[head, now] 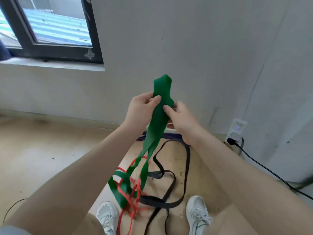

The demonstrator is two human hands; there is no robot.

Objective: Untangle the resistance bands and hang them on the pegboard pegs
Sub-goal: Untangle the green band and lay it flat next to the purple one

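Both bare forearms reach forward and upward, meeting at chest height. The left hand (141, 106) has its thumb and curled fingers pinching the green band (159, 116) from the left. The right hand (182, 119) pinches the same band from the right, thumb on its near face, knuckles toward the camera.

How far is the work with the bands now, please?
Nothing looks hung; no pegboard is in view. Both hands, left hand and right hand, hold up the green band. Its lower part remains knotted with the red band beside the black band.
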